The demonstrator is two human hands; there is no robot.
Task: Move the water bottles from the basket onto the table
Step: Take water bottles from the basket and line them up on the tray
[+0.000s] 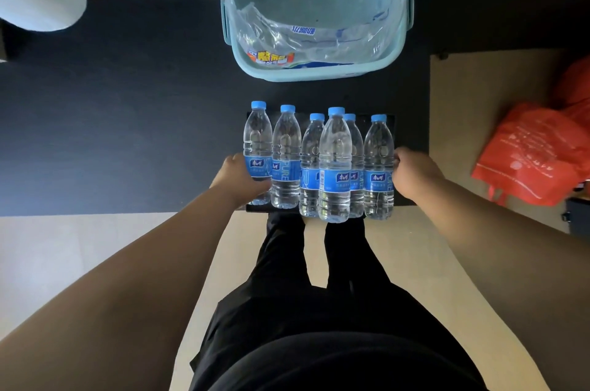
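Left hand: the left hand (242, 178) reached forward from a bare, nearly straight arm. Its thumb lay across the front of the leftmost bottle (257, 148) and the fingers went round behind it, a full grasp at label height.
Right hand: the right hand (413, 172) came in from the other side with the wrist bent inward. Its curled fingers were against the side of the rightmost bottle (379, 164) - if they really gripped it, I cannot tell.
Water bottles: six water bottles (334, 164) stood upright on the table (127, 135), close to its near edge and between the two hands. Five made a row, touching or almost touching. The sixth stood just in front of the row and covered part of two middle ones.
Caps and labels: six blue caps, one on each bottle, and a blue label on each.
Basket: one light blue basket (319, 74) stood on the table behind the row, apart from it. Inside lay crumpled clear plastic wrap (287, 36) with blue print.
Floor at right: one orange-red bag (530, 154), with a second one partly out of view behind it.
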